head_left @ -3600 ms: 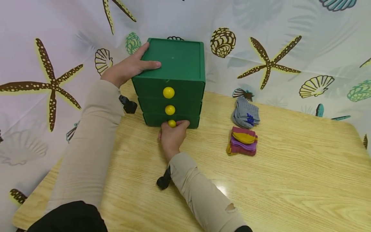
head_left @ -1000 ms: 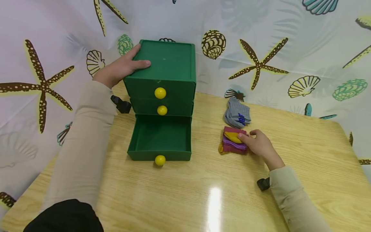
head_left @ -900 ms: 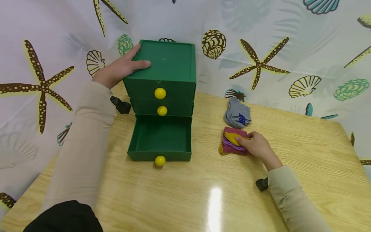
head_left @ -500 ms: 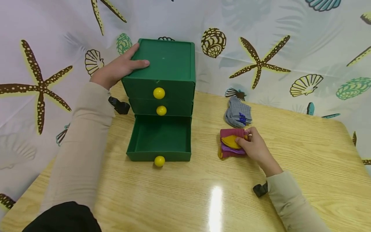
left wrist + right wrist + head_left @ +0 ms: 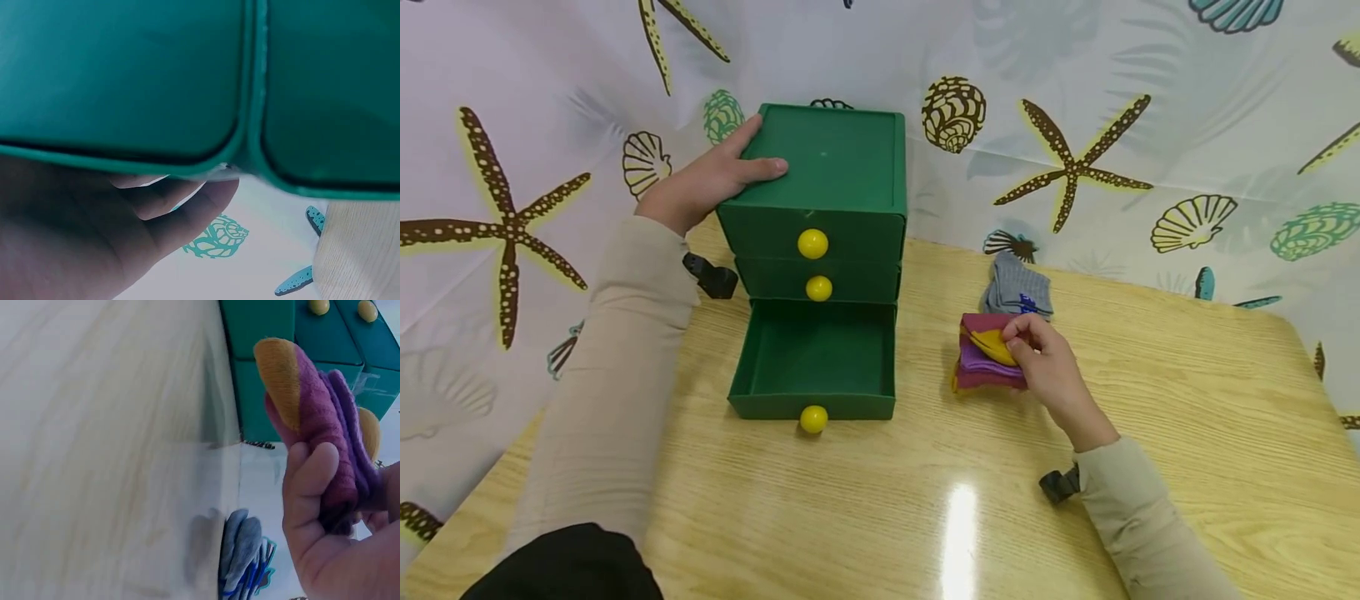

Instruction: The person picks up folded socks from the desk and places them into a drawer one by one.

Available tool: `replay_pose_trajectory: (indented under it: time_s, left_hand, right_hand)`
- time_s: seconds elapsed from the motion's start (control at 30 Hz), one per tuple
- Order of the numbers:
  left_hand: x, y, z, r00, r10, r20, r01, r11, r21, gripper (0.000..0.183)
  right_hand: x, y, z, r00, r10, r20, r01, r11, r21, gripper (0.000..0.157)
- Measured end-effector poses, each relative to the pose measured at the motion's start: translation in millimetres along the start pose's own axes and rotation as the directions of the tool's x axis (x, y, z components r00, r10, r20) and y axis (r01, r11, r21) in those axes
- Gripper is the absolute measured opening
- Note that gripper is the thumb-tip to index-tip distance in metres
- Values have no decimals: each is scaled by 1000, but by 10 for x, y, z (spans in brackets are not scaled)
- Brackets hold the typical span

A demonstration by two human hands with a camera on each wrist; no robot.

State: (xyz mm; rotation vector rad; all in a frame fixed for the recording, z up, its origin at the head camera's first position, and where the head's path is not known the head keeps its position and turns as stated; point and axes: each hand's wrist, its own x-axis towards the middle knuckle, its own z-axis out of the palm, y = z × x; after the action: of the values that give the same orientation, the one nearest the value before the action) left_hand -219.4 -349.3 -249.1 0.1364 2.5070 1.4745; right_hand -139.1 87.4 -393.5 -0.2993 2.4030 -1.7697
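Observation:
My right hand [image 5: 1051, 367] pinches a folded pair of maroon, purple and mustard socks [image 5: 977, 377] by the right side. The right wrist view shows these socks [image 5: 322, 437] lifted off the table, thumb on one face and fingers on the other. My left hand [image 5: 711, 177] rests on the top left edge of a green drawer cabinet [image 5: 835, 158], thumb flat on top. In the left wrist view its fingers [image 5: 187, 212] lie along the cabinet's side. The bottom drawer [image 5: 820, 358] is pulled out and bare inside; the upper two are closed. Each has a yellow knob [image 5: 813, 419].
Folded grey socks [image 5: 1018, 287] with a blue mark lie right of the cabinet, just behind the held pair. A white curtain [image 5: 865, 50] printed with starfish and shells hangs behind the wooden table [image 5: 1150, 417].
The bottom drawer has come out from its closed position. My right hand left its knob, took the maroon socks, and raised them slightly leftward. The left hand has stayed on the cabinet.

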Motion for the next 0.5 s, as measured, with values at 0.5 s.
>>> replay_pose_trajectory:
  time_s: [0.5]
  left_hand:
    - [-14, -3, 0, 1000, -4, -5, 4, 1000, -18, 93]
  right_hand:
    - [177, -582, 650, 983, -65, 174, 29, 979, 201, 21]
